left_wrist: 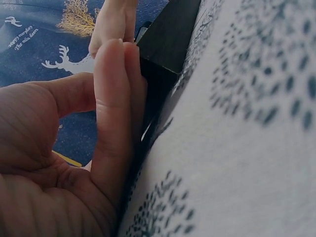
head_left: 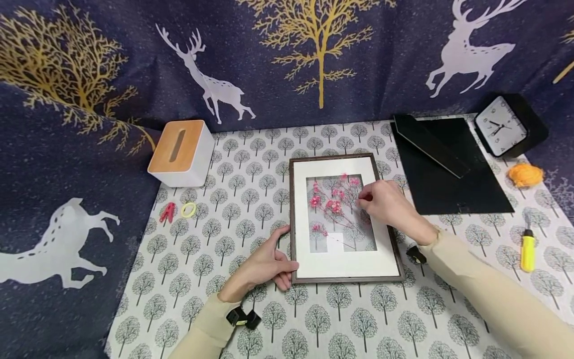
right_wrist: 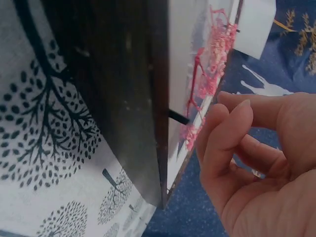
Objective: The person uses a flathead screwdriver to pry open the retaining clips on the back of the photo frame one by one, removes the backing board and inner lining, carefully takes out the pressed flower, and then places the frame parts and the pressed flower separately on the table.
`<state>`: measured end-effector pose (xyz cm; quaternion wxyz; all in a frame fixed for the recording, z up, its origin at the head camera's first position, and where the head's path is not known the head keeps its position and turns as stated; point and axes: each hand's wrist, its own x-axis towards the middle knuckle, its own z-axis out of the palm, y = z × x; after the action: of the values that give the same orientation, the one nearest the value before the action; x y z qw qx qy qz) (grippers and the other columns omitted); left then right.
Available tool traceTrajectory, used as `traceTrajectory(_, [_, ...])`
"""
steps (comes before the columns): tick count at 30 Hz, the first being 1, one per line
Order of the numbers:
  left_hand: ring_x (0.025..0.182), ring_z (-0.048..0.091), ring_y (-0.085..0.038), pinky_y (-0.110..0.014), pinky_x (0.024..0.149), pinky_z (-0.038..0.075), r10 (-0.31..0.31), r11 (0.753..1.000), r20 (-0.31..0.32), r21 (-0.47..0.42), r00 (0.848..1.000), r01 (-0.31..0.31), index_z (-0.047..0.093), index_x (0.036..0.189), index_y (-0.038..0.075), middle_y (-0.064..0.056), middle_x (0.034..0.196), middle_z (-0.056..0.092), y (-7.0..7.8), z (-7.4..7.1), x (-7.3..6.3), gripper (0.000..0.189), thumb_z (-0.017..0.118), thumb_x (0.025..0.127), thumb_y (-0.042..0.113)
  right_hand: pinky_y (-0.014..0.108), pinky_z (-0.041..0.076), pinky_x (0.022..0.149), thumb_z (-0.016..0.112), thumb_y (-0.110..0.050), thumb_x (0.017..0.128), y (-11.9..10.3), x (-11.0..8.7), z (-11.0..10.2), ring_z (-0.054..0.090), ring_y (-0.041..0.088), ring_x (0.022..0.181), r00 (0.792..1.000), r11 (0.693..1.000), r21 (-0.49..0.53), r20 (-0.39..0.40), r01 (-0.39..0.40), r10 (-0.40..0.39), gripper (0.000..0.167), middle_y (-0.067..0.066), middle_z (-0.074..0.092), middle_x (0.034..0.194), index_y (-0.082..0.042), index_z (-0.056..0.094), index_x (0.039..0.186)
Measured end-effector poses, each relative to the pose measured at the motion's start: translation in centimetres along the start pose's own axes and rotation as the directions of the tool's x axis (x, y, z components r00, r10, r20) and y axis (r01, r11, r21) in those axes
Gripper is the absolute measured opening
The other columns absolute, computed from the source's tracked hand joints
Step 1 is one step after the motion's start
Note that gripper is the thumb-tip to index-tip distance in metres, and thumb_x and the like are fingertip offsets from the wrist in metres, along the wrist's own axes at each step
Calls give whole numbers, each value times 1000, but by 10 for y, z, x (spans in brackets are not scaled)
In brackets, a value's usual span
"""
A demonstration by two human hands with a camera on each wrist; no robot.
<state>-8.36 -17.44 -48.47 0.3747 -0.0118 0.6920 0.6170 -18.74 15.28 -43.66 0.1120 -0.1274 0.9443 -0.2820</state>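
Note:
A dark brown picture frame [head_left: 392, 264] with a white mat [head_left: 314, 267] lies on the patterned cloth. Sprigs of pink dried flowers [head_left: 333, 206] spread across its see-through middle, above a small white rectangle [head_left: 335, 242]. My left hand [head_left: 267, 264] touches the frame's lower left side, and its fingers [left_wrist: 112, 98] run straight along the edge in the left wrist view. Over the right part of the window, my right hand [head_left: 383, 199] has its fingers curled, thumb and fingertips together beside the flowers. Nothing shows between these fingers [right_wrist: 224, 133].
A black backing board [head_left: 448, 184] with its stand leg lies at the back right, near a clock [head_left: 501, 126], an orange bundle [head_left: 525, 175] and a yellow-handled tool [head_left: 528, 252]. At left are a tissue box [head_left: 179, 154], a red clip [head_left: 168, 213] and a yellow ring [head_left: 189, 210].

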Motion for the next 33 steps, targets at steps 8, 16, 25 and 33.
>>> traceTrajectory(8, [55,72,-18,-36,56,71,-13,1000,-16,-1,1000,13,7,176,23,-11,75,72,-1,0,1,108,77,97,1,25,51,54,74,-9,99,-4,10,8,61,18,67,997,999,-27,65,-42,44,15,18,82,95,2,84,103])
traceTrajectory(16, [56,72,-18,-37,57,72,-12,1000,-20,6,1000,13,7,176,24,-11,75,73,-1,-1,2,109,78,97,1,23,46,48,66,2,95,-4,13,8,57,16,58,999,999,-35,44,-15,16,20,11,75,74,0,82,84])
traceTrajectory(25, [56,72,-18,-37,58,72,-5,1000,-12,7,1000,5,8,176,22,-9,75,72,0,-1,2,107,77,97,2,27,54,56,69,-6,96,1,18,10,64,19,64,993,997,-3,87,-74,74,17,13,80,85,0,85,99])
traceTrajectory(33, [56,72,-18,-36,56,71,0,1000,-9,-3,1000,0,8,176,22,-10,75,72,-1,0,1,107,77,97,1,27,53,64,68,-10,96,3,17,8,65,21,74,995,997,5,77,-72,71,17,13,80,91,-3,83,96])
